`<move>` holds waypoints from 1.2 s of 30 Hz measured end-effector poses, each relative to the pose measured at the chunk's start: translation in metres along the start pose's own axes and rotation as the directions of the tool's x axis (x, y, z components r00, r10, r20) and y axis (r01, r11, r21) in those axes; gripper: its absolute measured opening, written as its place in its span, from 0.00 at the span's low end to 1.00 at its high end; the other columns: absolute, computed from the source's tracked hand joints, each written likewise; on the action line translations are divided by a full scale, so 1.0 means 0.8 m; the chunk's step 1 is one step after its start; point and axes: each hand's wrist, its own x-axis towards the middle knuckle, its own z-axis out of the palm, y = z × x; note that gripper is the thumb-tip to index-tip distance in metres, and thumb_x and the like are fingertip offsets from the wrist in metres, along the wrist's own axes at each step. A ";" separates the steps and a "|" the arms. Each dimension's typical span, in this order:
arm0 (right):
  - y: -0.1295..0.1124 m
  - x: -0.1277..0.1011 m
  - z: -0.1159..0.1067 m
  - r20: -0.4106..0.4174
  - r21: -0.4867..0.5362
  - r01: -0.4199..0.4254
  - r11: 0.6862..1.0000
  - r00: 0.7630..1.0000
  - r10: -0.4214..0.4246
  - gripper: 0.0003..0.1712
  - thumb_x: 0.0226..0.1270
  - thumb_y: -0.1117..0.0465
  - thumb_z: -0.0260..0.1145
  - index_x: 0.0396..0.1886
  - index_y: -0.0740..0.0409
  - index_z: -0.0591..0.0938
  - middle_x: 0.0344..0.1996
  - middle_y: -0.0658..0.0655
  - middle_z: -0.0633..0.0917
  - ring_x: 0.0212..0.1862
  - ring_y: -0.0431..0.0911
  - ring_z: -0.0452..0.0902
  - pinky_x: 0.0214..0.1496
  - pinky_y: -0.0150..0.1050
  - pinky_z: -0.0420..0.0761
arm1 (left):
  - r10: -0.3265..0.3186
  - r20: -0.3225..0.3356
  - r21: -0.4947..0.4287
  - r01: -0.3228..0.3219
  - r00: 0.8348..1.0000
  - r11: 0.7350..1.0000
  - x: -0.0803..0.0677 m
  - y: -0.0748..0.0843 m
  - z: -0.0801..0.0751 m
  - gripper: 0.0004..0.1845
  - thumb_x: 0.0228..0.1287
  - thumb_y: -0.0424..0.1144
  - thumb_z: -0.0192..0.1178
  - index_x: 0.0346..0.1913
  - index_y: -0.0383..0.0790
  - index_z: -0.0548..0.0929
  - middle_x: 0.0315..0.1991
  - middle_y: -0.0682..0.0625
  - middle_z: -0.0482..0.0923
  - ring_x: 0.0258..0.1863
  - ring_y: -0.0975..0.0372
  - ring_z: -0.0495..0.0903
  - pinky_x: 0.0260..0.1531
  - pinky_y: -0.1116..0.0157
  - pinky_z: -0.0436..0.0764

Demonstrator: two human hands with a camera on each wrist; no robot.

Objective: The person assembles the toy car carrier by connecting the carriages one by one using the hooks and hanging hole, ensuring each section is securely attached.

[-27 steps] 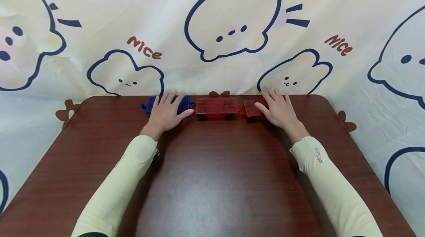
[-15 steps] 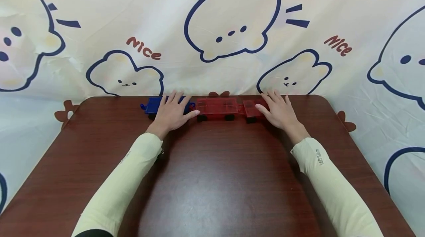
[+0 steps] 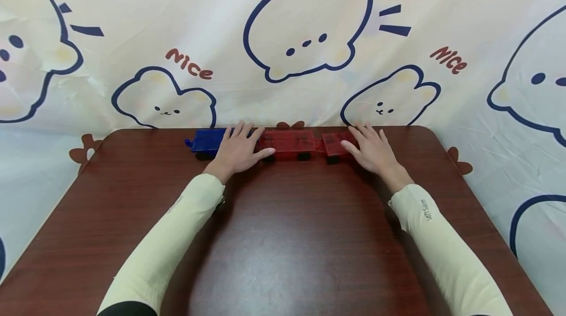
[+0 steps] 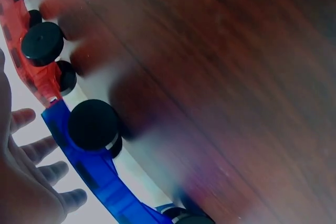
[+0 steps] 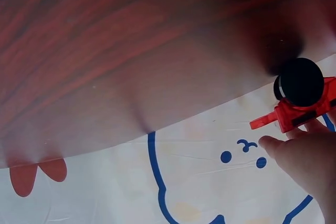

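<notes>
A blue wagon [image 3: 207,140], a long red wagon [image 3: 292,140] and a short red wagon [image 3: 332,144] stand in a row along the tabletop's [image 3: 287,237] far edge, black wheels [image 3: 304,156] down. The left hand [image 3: 239,151] lies across the spot where blue meets red, its thumb in front of the long red wagon; much of the blue body shows to its left. The right hand [image 3: 375,153] covers the short red one's right end. Both hands are well apart, fingers spread, clamped on nothing; how firmly they touch, I can't tell. Behind hangs a cartoon-printed cloth [image 3: 283,104].
</notes>
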 end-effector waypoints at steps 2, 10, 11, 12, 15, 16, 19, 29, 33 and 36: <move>0.002 -0.001 0.000 0.006 -0.006 -0.003 1.000 1.000 0.003 0.46 0.63 0.26 0.36 0.72 0.49 0.58 0.73 0.59 0.57 0.75 0.58 0.43 0.71 0.65 0.42 | 0.006 0.005 0.004 -0.006 1.000 1.000 0.002 0.002 0.001 0.48 0.53 0.79 0.32 0.72 0.54 0.55 0.73 0.45 0.50 0.74 0.47 0.41 0.69 0.41 0.41; 0.007 -0.005 0.002 0.017 -0.019 0.006 1.000 1.000 -0.006 0.45 0.64 0.27 0.38 0.72 0.48 0.58 0.72 0.59 0.57 0.74 0.59 0.44 0.71 0.65 0.44 | 0.009 0.028 0.016 -0.009 1.000 1.000 0.010 0.011 0.006 0.49 0.51 0.81 0.32 0.72 0.56 0.55 0.73 0.46 0.51 0.74 0.47 0.42 0.69 0.40 0.44; 0.007 -0.005 0.002 0.018 -0.019 0.005 1.000 1.000 -0.005 0.45 0.64 0.27 0.38 0.73 0.48 0.58 0.72 0.59 0.58 0.74 0.58 0.44 0.71 0.65 0.44 | 0.011 0.030 0.016 -0.011 0.999 1.000 0.011 0.013 0.007 0.49 0.51 0.81 0.32 0.72 0.56 0.54 0.73 0.46 0.51 0.74 0.47 0.43 0.69 0.40 0.45; 0.007 -0.005 0.002 0.019 -0.019 0.003 1.000 1.000 -0.002 0.45 0.64 0.27 0.38 0.73 0.48 0.58 0.72 0.59 0.58 0.74 0.58 0.44 0.71 0.64 0.44 | 0.014 0.032 0.014 -0.015 0.999 1.000 0.011 0.014 0.007 0.49 0.51 0.80 0.33 0.72 0.56 0.54 0.73 0.46 0.51 0.74 0.47 0.43 0.69 0.40 0.45; 0.008 -0.005 0.002 0.023 -0.013 0.005 1.000 1.000 -0.004 0.44 0.64 0.28 0.39 0.73 0.48 0.57 0.72 0.60 0.58 0.74 0.59 0.44 0.71 0.64 0.43 | 0.025 0.036 0.019 -0.026 0.999 0.999 0.014 0.018 0.008 0.48 0.51 0.80 0.34 0.72 0.57 0.54 0.72 0.46 0.51 0.74 0.47 0.43 0.69 0.40 0.44; 0.008 -0.004 0.003 0.024 -0.011 0.005 1.000 1.000 -0.005 0.44 0.64 0.28 0.38 0.73 0.48 0.57 0.72 0.60 0.58 0.74 0.59 0.44 0.71 0.64 0.43 | 0.029 0.035 0.021 -0.030 0.999 0.999 0.014 0.019 0.008 0.48 0.52 0.80 0.34 0.72 0.56 0.54 0.72 0.46 0.52 0.74 0.48 0.43 0.69 0.41 0.44; 0.009 -0.002 0.004 0.022 -0.008 0.007 1.000 1.000 -0.006 0.45 0.64 0.27 0.38 0.73 0.48 0.57 0.73 0.59 0.57 0.75 0.58 0.43 0.72 0.64 0.42 | 0.042 0.034 0.035 -0.044 0.999 0.998 0.017 0.022 0.008 0.47 0.53 0.79 0.35 0.72 0.56 0.54 0.72 0.46 0.52 0.74 0.48 0.44 0.70 0.41 0.45; 0.007 0.003 0.006 0.033 -0.004 0.002 1.000 0.999 -0.001 0.46 0.63 0.26 0.36 0.73 0.47 0.57 0.73 0.59 0.56 0.75 0.57 0.40 0.72 0.63 0.41 | 0.051 0.057 0.065 -0.054 0.997 0.996 0.026 0.029 0.012 0.49 0.52 0.80 0.33 0.73 0.55 0.52 0.73 0.46 0.50 0.74 0.48 0.43 0.70 0.42 0.43; 0.007 0.005 0.006 0.042 -0.024 -0.007 1.000 0.999 0.008 0.46 0.63 0.25 0.34 0.73 0.47 0.56 0.73 0.59 0.55 0.75 0.58 0.40 0.71 0.64 0.42 | 0.050 0.070 0.064 -0.054 0.996 0.996 0.026 0.030 0.012 0.50 0.51 0.80 0.33 0.73 0.55 0.51 0.74 0.46 0.49 0.74 0.48 0.42 0.70 0.41 0.43; 0.007 0.004 0.006 0.060 -0.033 -0.019 0.999 0.998 0.021 0.47 0.63 0.25 0.33 0.73 0.47 0.55 0.73 0.59 0.54 0.75 0.58 0.40 0.71 0.65 0.42 | 0.051 0.083 0.075 -0.058 0.995 0.996 0.026 0.029 0.014 0.51 0.51 0.80 0.33 0.74 0.55 0.49 0.74 0.46 0.48 0.74 0.48 0.43 0.69 0.40 0.43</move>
